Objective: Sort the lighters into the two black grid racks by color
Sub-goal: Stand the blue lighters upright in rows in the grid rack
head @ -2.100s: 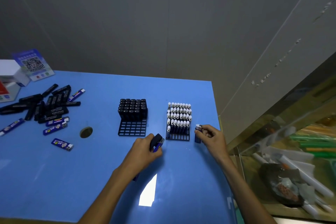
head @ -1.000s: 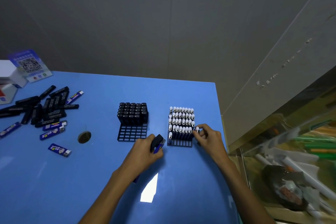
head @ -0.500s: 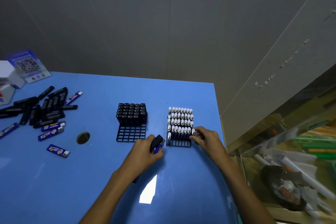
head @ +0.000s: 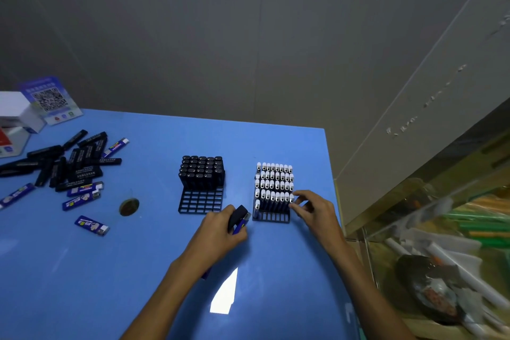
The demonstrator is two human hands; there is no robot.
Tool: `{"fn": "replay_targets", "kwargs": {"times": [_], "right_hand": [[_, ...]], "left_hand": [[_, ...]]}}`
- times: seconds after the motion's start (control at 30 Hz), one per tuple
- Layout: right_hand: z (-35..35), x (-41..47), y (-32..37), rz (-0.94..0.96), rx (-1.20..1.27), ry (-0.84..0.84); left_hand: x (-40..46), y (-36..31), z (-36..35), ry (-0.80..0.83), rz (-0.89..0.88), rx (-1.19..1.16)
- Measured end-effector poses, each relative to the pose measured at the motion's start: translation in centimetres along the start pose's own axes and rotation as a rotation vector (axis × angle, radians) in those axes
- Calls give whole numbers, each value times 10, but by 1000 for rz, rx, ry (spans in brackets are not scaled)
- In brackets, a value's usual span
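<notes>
The right hand (head: 311, 208), fingers loosely apart, touched the white-capped blue lighter (head: 291, 198) at the black plastic grid rack's (head: 271, 217) three o'clock edge; pressing straight down would have seated it. The left hand (head: 218, 232) clamped spare lighters (head: 239, 218).

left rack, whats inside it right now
The left rack holds black lighters standing upright in its far rows; the near rows of cells are open. Their lower bodies and any cells behind them are hidden.

From here I can't read the print on the loose black lighters (head: 80, 171). My left hand (head: 218, 232) covers most of the lighters it grips (head: 239, 218). The white box (head: 12, 116) runs off the left edge, and the shelf clutter (head: 441, 270) blurs.
</notes>
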State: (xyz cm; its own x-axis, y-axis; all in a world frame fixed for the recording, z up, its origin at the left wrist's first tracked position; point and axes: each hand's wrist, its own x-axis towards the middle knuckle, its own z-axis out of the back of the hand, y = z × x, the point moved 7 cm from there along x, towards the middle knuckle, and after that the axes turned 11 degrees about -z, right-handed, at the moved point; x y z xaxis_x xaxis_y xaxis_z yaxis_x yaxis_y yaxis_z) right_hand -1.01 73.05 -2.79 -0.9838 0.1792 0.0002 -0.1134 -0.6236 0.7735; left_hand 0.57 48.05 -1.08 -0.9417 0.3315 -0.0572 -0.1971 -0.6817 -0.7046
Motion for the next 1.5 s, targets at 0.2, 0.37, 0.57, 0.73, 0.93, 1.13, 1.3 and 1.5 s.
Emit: {"fn": "replay_targets", "kwargs": {"times": [0.2,0.37,0.57,0.73,0.93,1.13,1.3,1.5], "right_hand": [[1,-3,8,52,-136,-65],[4,-9,18,98,-305,-152],[1,-20,52,226,-338,-195],[-16,-34,86,304,-235,-46],[-36,-46,111,111,113,294],[-52,-49,112,-31,130,405],[-55,-51,110,-125,329,493],[-46,-52,104,-248,511,536]], "left_hand": [[-5,-1,1,6,6,-7],[-6,0,6,-3,6,9],[-8,-4,10,-5,-21,26],[-6,-12,12,-2,-68,37],[-8,-11,12,17,-107,53],[-13,-16,10,55,-158,61],[-17,-15,9,73,-152,47],[-19,-14,15,66,-137,43]]}}
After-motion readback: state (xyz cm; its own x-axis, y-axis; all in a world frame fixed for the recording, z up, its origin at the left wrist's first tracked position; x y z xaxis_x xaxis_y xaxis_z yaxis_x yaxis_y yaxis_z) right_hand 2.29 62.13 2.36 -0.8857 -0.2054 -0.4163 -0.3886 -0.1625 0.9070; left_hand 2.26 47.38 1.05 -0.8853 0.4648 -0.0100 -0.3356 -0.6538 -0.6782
